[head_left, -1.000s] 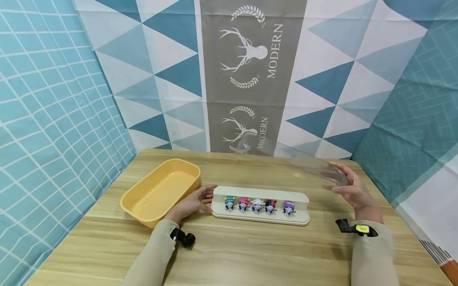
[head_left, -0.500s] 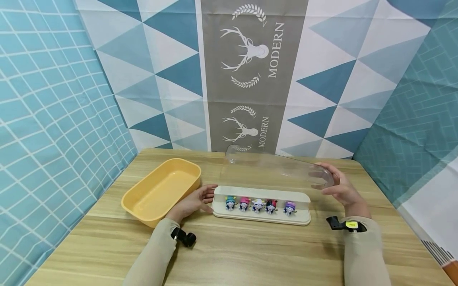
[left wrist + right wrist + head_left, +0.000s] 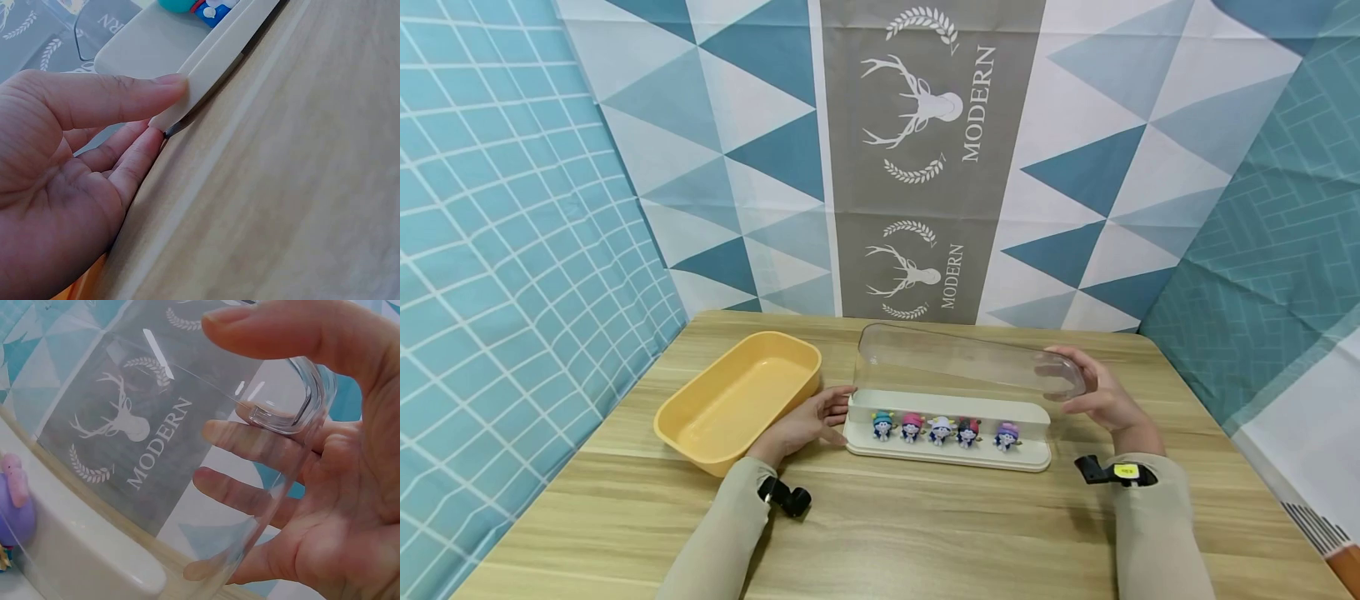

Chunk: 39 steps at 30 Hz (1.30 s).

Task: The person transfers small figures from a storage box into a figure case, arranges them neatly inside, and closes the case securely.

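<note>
A long cream display base [image 3: 880,452] lies on the table, with several small figurines [image 3: 940,431] in coloured hats lined up along its front step. My left hand [image 3: 805,425] holds the base's left end; in the left wrist view the thumb [image 3: 134,99] lies against its edge and the fingers reach beneath the corner. Over the back of the base hangs a long transparent cover [image 3: 955,354], tilted. My right hand [image 3: 1108,396] grips its right end, thumb on the near side and fingers behind, seen through the clear wall in the right wrist view. A purple-hatted figurine [image 3: 17,512] shows nearby.
A yellow plastic basin [image 3: 700,458] stands to the left, close beside my left forearm. The wooden table [image 3: 940,533] runs back to a patterned cloth [image 3: 775,167], with tiled blue cloth [image 3: 512,208] on the left side.
My right hand has brought the clear cover leftward and down, from up at the right to just above the base's rear. The left hand stays at the base's end.
</note>
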Motion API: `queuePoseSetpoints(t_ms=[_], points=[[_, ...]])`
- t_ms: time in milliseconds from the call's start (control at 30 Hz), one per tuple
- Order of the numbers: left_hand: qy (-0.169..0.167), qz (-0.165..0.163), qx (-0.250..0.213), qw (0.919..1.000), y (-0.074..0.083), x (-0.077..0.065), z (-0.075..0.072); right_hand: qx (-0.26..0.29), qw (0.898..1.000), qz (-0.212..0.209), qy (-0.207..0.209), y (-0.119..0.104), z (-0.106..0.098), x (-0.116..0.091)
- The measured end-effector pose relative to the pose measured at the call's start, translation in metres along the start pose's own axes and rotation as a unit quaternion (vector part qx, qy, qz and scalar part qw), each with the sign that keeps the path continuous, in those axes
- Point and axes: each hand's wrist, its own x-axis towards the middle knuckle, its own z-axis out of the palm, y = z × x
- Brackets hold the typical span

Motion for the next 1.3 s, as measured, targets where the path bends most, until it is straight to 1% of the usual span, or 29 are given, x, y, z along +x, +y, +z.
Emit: queuePoseSetpoints(t_ms=[200, 400, 533, 733, 967, 1100, 1300], points=[[-0.006, 0.004, -0.006, 1.0000, 0.000, 0.001, -0.001, -0.006, 1.000, 0.011, -0.009, 0.004, 0.001, 0.002], [-0.007, 0.007, -0.007, 0.9999, 0.000, 0.001, -0.002, -0.013, 1.000, 0.021, -0.006, 0.007, 0.003, 0.003], [-0.002, 0.003, -0.005, 1.0000, 0.002, 0.000, -0.001, -0.007, 1.000, 0.028, 0.003, 0.008, 0.005, 0.003], [0.000, -0.002, -0.012, 0.9999, 0.002, 0.001, 0.000, 0.000, 0.999, 0.036, 0.001, 0.011, 0.005, 0.003], [-0.006, 0.000, -0.013, 0.9999, 0.001, 0.000, -0.001, -0.022, 0.998, 0.060, 0.016, 0.015, 0.003, 0.002], [-0.003, 0.001, -0.011, 0.9999, 0.001, 0.001, -0.001, -0.033, 0.996, 0.075, 0.026, 0.017, 0.003, 0.000], [0.003, -0.008, -0.011, 0.9999, 0.002, 0.001, 0.001, -0.042, 0.995, 0.088, 0.032, 0.017, 0.005, 0.000]])
